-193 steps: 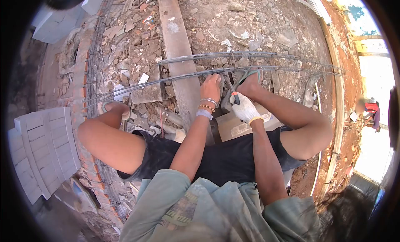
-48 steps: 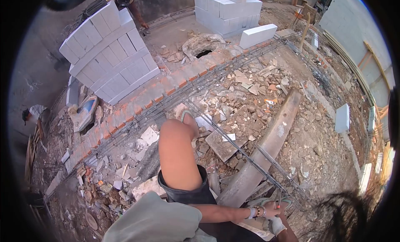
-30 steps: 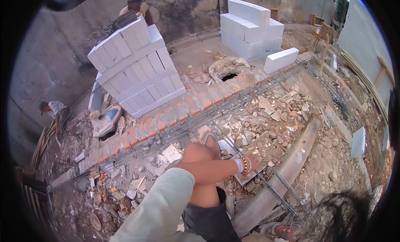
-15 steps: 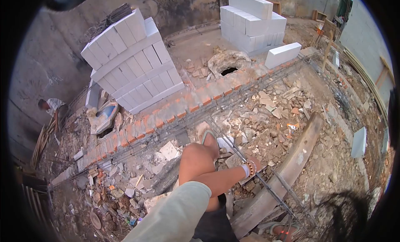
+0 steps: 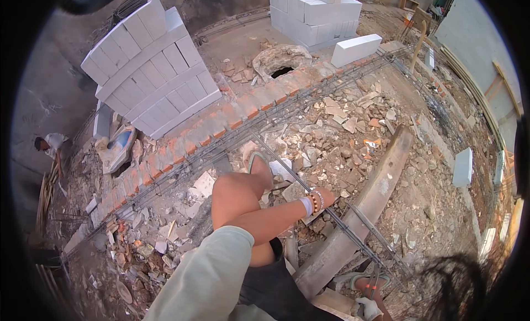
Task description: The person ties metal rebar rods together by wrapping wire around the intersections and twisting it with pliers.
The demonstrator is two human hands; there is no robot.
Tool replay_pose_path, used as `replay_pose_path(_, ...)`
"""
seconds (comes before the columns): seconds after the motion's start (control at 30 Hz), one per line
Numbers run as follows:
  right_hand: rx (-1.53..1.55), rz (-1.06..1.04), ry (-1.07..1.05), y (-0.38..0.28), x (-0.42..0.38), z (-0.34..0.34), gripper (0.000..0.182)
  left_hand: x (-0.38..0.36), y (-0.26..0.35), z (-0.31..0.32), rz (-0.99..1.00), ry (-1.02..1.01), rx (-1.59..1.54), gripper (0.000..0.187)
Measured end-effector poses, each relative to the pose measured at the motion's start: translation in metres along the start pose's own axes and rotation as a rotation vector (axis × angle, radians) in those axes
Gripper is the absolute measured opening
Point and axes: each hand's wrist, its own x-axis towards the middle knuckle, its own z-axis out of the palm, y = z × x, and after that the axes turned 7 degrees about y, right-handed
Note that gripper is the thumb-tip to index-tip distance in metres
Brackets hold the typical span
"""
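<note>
My left hand (image 5: 326, 198), with beaded bracelets at the wrist, is closed round thin steel reinforcing bars (image 5: 339, 222). These bars slant from near my front foot (image 5: 259, 170) down to the lower right, crossing a wooden beam (image 5: 356, 213). At the bottom edge is my right hand (image 5: 369, 309) in a whitish glove, partly cut off by the frame. Its fingers are curled beside a tool with orange-red handles (image 5: 373, 290), close to my other sandalled foot (image 5: 353, 279); the exact grip is hard to see.
Broken rubble (image 5: 342, 119) surrounds my feet. A brick footing (image 5: 182, 147) with bars alongside runs diagonally. Stacks of white blocks (image 5: 154, 72) stand behind it, near a hole (image 5: 282, 72). Another person (image 5: 53, 144) bends at the far left.
The view has shifted, so the scene sits further left and higher. My left hand stays on the bars. The gloved right hand has come into view at the bottom.
</note>
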Motion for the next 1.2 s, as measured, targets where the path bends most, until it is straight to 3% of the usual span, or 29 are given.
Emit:
replay_pose_path(0.23,0.094,-0.017,-0.020,0.002,-0.014,0.011,0.020,0.014,-0.013,0.005,0.128,-0.066,0.021,0.018)
replay_pose_path(0.3,-0.025,-0.125,0.085,-0.005,-0.033,0.033,0.023,0.009,-0.007,-0.009,0.031,-0.086,0.035,0.019)
replay_pose_path(0.37,-0.005,-0.082,0.022,0.001,-0.016,0.015,0.024,0.000,-0.002,-0.031,0.058,-0.095,0.022,0.017)
replay_pose_path(0.57,-0.052,-0.118,0.053,-0.004,-0.027,0.023,0.019,0.004,-0.006,-0.015,0.039,-0.100,0.087,0.021)
replay_pose_path(0.77,-0.024,-0.106,0.026,-0.002,-0.023,0.019,0.018,0.001,0.019,-0.031,-0.018,-0.230,0.002,0.028)
replay_pose_path(0.87,-0.056,-0.124,0.063,-0.001,-0.026,0.019,0.019,0.003,0.022,-0.007,0.090,0.003,0.004,0.029)
replay_pose_path(0.97,-0.100,-0.155,0.065,0.000,-0.026,0.017,0.022,0.007,0.028,-0.016,0.104,-0.046,0.046,0.013)
replay_pose_path(1.2,-0.054,-0.158,0.095,-0.007,-0.038,0.030,0.021,0.006,0.026,-0.027,0.237,-0.102,0.033,0.011)
